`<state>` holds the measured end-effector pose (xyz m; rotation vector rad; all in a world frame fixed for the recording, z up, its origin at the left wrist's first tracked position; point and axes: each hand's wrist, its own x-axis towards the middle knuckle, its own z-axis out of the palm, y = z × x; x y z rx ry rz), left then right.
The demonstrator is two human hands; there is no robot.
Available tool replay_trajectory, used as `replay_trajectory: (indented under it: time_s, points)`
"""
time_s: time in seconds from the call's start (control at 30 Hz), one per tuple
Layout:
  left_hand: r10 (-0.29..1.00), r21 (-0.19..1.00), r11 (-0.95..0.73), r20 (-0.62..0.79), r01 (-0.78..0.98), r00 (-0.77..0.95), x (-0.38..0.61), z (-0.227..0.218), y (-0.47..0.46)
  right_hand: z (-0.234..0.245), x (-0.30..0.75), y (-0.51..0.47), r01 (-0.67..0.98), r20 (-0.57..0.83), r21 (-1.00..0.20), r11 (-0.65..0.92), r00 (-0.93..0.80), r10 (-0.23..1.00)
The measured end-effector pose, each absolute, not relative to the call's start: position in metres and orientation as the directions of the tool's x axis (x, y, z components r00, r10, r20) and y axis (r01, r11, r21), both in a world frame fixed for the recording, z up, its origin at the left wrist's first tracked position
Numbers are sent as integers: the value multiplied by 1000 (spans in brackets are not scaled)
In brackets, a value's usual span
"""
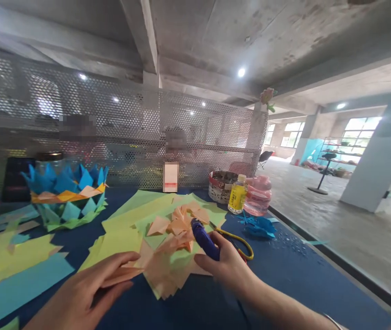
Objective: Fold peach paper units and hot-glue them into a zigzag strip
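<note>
My left hand (pixel 85 288) pinches a folded peach paper piece (pixel 123 274) near the table's front edge. My right hand (pixel 225 266) is wrapped round a blue glue gun (pixel 204 240), its tip pointing up and away over a heap of folded peach paper pieces (pixel 178 224). The heap lies on light green paper sheets (pixel 130 220) spread on the dark blue table (pixel 285 270). Yellow-handled scissors (pixel 240 239) lie just behind my right hand.
A layered blue, orange and green paper crown (pixel 68 195) stands at the back left. Loose green and blue sheets (pixel 13 270) lie on the left. A woven basket (pixel 221 185), a yellow bottle (pixel 237 195), a pink bottle (pixel 257 195) and a blue paper shape (pixel 259 226) sit at right. A perforated metal screen (pixel 113 133) backs the table.
</note>
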<state>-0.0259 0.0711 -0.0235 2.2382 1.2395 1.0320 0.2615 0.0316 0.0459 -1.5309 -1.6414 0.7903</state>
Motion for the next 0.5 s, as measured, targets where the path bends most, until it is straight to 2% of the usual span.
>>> replay_trajectory:
  time_s: [0.3,0.4,0.5]
  points:
    - [819,618,-573,467,539,335,-33,-40,80,45,264,35,634,167,-765,114,25,986]
    - [813,600,-580,465,551,349,-31,-35,79,48,270,38,722,235,-676,148,20,972]
    - [827,592,-561,424,579,368,-28,-22,75,56,285,44,837,317,-525,154,25,948]
